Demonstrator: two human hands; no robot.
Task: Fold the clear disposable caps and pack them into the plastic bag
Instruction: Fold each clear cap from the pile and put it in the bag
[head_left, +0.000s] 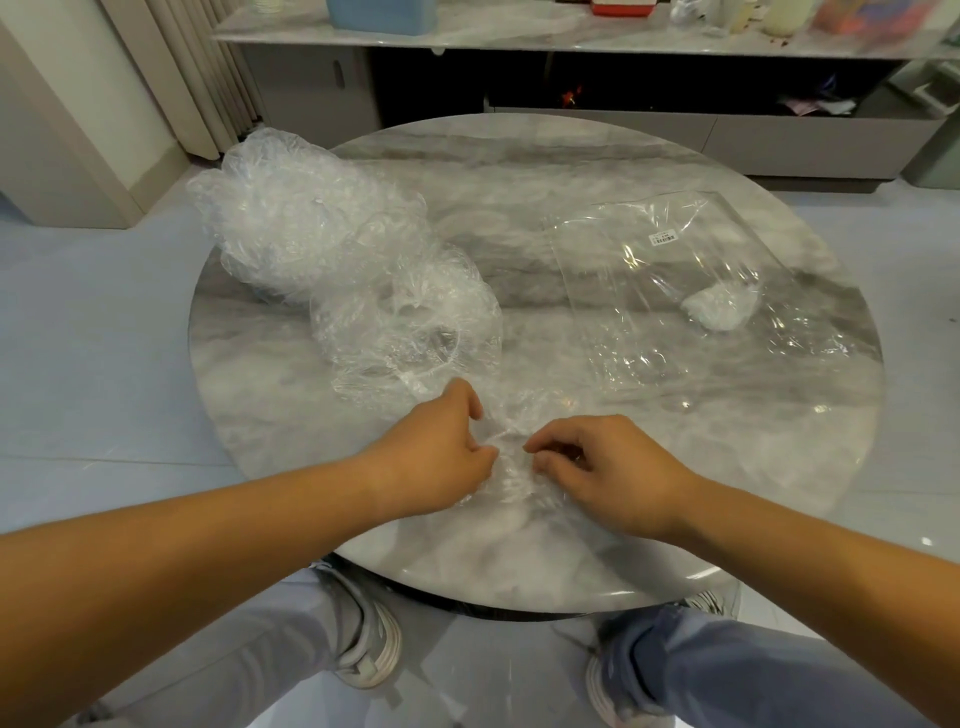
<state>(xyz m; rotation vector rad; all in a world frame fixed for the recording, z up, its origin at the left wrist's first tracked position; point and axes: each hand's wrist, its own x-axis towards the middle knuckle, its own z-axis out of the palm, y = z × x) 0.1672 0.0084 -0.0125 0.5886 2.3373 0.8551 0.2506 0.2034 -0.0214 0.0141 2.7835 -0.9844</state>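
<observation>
Crumpled clear caps (311, 234) heap at the table's (519, 171) left edge; one bunched cap (511, 470) lies near its front edge; the flat plastic bag (670, 260), right, holds a folded cap (719, 310).

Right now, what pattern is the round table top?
The table top is grey-and-white marble, clearest in the head view.

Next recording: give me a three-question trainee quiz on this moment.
1. True or false: the plastic bag already holds at least one folded cap.
2. Where does the pile of unfolded caps lie? A) on the person's left part of the round table B) on its right part C) on the floor
3. Fill in: the left hand and right hand both pinch one ____ between them.
Key: 1 true; 2 A; 3 clear cap.
</observation>
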